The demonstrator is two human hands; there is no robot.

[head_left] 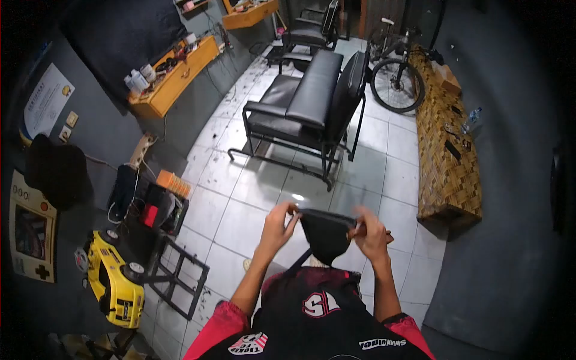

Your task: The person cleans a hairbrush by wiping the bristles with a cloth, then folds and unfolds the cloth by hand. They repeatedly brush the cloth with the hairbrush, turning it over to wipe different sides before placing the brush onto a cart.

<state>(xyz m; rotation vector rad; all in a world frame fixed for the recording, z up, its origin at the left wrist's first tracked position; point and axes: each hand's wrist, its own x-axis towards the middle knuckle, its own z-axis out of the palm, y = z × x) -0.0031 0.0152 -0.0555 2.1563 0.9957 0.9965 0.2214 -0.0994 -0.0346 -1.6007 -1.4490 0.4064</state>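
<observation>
A black, bag-like item [326, 237] with a straight upper edge and a narrowing lower end hangs in front of my torso. Its exact kind I cannot make out. At its upper left corner, my left hand [278, 229] pinches the edge between thumb and fingers. My right hand [370, 235] grips the opposite upper corner, its fingertips slightly blurred. A small brown piece [389, 237] sticks out beside the right hand. Below the item, a dark strap [300, 259] slants down toward my shirt [318, 306].
Ahead stands a black padded chair [294, 114] on a metal frame. A woven box [447, 144] and a bicycle [398, 84] are at right. On the left are a yellow toy car [114, 282], a black metal frame [180, 276] and a wooden shelf [174, 78] holding bottles.
</observation>
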